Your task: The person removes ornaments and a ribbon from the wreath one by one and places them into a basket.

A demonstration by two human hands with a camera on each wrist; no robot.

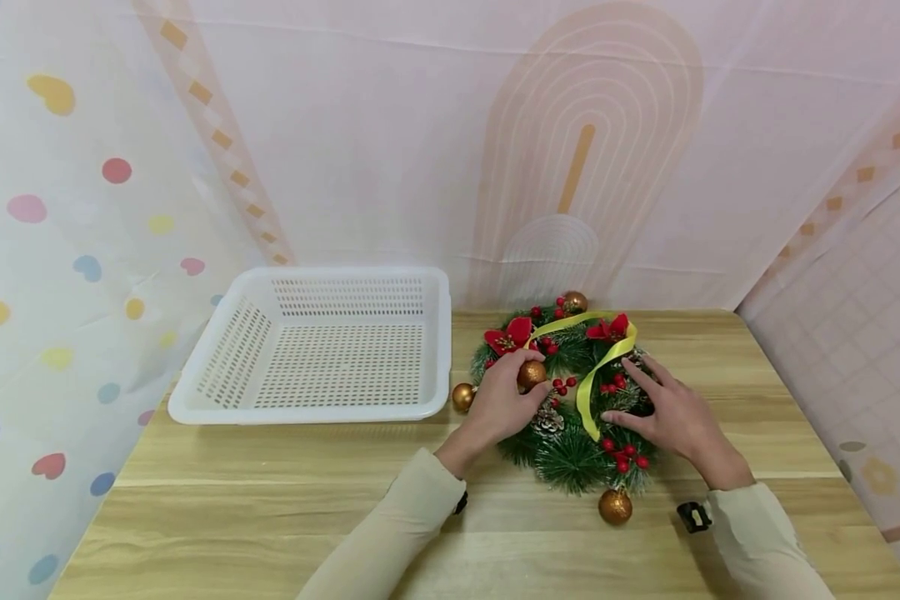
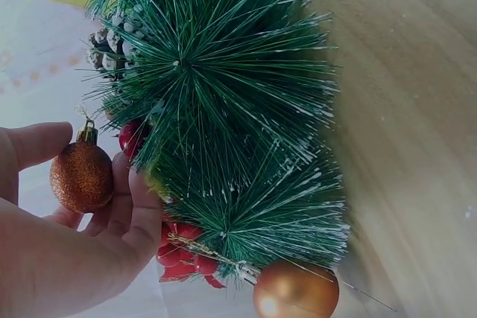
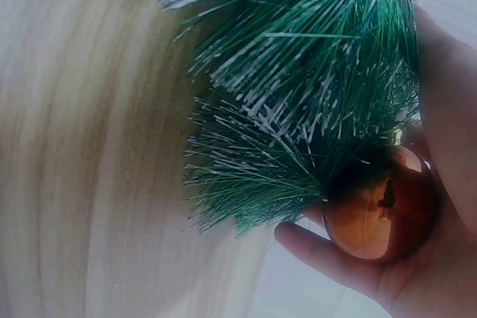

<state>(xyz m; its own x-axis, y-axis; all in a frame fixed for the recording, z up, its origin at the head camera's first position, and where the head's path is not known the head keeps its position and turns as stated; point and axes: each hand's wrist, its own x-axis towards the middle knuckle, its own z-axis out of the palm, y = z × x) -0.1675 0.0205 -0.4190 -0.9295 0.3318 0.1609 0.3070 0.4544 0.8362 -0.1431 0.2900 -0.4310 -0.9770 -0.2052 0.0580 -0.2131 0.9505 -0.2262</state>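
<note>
White basket [image 1: 307, 414] and decorated wreath [image 1: 573, 460] on wood-grain table [image 1: 270, 508]

Mine: left sleeve [image 1: 393, 525], right sleeve [image 1: 765, 542], both long, pale cream, plain, lightly creased. Squarish black device [image 1: 694, 517] by right cuff, light patch on it. Black sliver [image 1: 461, 502] beside left cuff. Left hand [image 1: 501, 402], right hand [image 1: 673, 417] bare.

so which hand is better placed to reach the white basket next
Likely the left hand: it is nearer the white basket, while the right hand is over the right half of the wreath.
</note>
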